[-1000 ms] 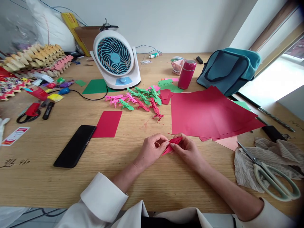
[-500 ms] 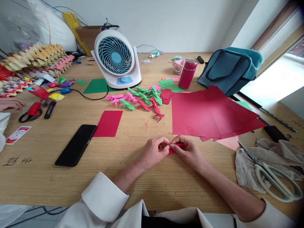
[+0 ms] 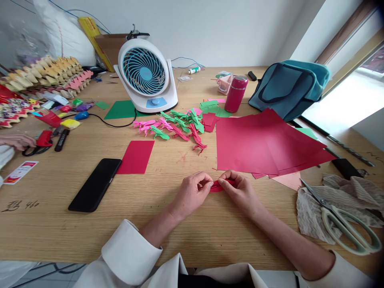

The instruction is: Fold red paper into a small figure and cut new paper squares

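Note:
My left hand and my right hand meet near the front middle of the wooden table. Both pinch a small folded red paper piece held between their fingertips, just above the tabletop. Right behind them lies a stack of large red paper sheets. Several finished folded paper figures in pink, green and red lie farther back. A small red paper rectangle lies to the left, beside a black phone.
A white desk fan stands at the back, with a red bottle and a teal bag to its right. Scissors rest on a cloth at the right. Another person's hand touches red-handled scissors at the left edge.
The red piece pointed diagonally between my fingers; now it lies flatter and more hidden between both pinches. Another person's hand has come in at the left edge.

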A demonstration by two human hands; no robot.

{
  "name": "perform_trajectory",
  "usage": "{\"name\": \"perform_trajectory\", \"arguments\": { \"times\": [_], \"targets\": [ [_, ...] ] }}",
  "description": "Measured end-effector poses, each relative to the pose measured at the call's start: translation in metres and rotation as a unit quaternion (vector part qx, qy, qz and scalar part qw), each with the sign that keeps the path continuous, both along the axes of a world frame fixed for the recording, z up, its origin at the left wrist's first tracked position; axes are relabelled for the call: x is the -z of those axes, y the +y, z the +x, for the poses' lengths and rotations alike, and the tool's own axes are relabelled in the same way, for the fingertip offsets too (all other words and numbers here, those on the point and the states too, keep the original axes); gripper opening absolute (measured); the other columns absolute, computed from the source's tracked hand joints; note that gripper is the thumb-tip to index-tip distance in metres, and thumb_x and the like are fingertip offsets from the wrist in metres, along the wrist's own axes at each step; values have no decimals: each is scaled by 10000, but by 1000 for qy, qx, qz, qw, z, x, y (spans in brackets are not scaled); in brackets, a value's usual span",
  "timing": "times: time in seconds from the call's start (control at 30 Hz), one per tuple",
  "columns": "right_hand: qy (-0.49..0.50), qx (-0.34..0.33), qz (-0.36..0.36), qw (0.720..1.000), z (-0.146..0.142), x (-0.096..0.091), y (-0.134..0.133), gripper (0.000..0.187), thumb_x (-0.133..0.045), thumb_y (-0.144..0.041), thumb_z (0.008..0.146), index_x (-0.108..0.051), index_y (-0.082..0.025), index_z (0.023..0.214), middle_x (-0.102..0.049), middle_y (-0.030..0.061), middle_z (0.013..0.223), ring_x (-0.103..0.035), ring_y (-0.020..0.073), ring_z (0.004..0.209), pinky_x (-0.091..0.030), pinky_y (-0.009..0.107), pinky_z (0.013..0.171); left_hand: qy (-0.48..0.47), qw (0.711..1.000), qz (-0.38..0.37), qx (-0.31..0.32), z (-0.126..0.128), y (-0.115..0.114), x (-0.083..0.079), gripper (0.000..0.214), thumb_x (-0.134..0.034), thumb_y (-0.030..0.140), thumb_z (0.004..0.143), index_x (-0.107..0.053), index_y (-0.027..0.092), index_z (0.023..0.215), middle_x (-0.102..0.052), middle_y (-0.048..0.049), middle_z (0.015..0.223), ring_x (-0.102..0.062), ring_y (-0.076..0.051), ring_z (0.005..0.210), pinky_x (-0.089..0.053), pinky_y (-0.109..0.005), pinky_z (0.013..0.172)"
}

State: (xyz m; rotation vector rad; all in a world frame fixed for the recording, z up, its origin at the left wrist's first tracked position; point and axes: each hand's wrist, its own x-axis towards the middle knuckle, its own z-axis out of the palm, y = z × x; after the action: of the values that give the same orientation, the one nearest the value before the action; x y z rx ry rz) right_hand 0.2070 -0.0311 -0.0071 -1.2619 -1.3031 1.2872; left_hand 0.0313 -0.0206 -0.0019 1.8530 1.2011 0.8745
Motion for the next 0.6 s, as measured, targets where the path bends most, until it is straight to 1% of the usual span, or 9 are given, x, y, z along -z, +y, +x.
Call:
{"name": "perform_trajectory", "arguments": {
  "times": [0.1, 0.17, 0.23, 0.3, 0.37, 0.43, 0.5, 0.6],
  "targets": [
    [-12, -10, 4, 1000, 0, 1, 0, 282, -657, -449, 828, -610, -179, 763, -612, 7, 703, -541, 133, 628, -440, 250, 597, -2, 1000, 0, -14, -2, 1, 0, 128, -536, 200, 889, -621, 180, 795, -634, 5, 731, -560, -111, 659, -424, -204, 609],
    [-20, -17, 23, 999, 1, 2, 0, 249, -625, -429, 860, -607, -185, 813, -620, 12, 744, -565, 143, 672, -464, 257, 626, -5, 1000, 5, -15, -3, 2, 0, 121, -533, 191, 890, -633, 182, 821, -653, -2, 763, -575, -118, 685, -434, -206, 629],
    [-46, -22, 55, 997, 2, 2, -2, 198, -588, -393, 896, -595, -195, 909, -632, 27, 829, -591, 157, 736, -493, 273, 664, -10, 1000, 7, -15, -5, 3, -1, 111, -533, 179, 888, -636, 185, 848, -664, -2, 779, -585, -120, 695, -444, -207, 647],
    [-110, -23, 118, 987, 3, 0, -4, 153, -567, -344, 916, -577, -207, 985, -625, 53, 927, -599, 179, 818, -514, 311, 723, -13, 1000, 6, -19, -6, 4, -1, 105, -532, 171, 889, -634, 188, 869, -668, 3, 780, -591, -117, 691, -449, -206, 655],
    [-196, -29, 201, 959, 5, -4, -7, 113, -561, -285, 920, -575, -213, 1005, -600, 76, 990, -585, 206, 904, -511, 360, 794, -10, 1000, 7, -20, -7, 5, 0, 110, -527, 160, 890, -632, 190, 875, -671, 7, 787, -596, -116, 701, -451, -205, 661],
    [-262, -56, 271, 924, 6, -9, -10, 104, -559, -235, 920, -578, -213, 1019, -580, 90, 1029, -562, 227, 977, -490, 393, 853, -2, 1000, 9, -15, -7, 5, 0, 124, -522, 134, 882, -632, 190, 870, -679, 6, 806, -606, -118, 725, -453, -206, 674],
    [-303, -99, 306, 897, 6, -13, -12, 124, -561, -216, 922, -571, -210, 1045, -577, 96, 1057, -549, 232, 1005, -474, 396, 870, 10, 1000, 7, -9, -8, 4, 0, 148, -517, 100, 863, -633, 190, 868, -689, 6, 820, -614, -117, 735, -453, -207, 680],
    [-361, -153, 316, 864, 4, -14, -13, 129, -579, -232, 915, -562, -204, 1040, -591, 98, 1070, -539, 238, 979, -451, 398, 851, 33, 999, -3, 10, -8, 3, -1, 187, -508, 62, 835, -634, 198, 858, -694, 15, 802, -617, -113, 701, -450, -207, 666]
  ]
}}
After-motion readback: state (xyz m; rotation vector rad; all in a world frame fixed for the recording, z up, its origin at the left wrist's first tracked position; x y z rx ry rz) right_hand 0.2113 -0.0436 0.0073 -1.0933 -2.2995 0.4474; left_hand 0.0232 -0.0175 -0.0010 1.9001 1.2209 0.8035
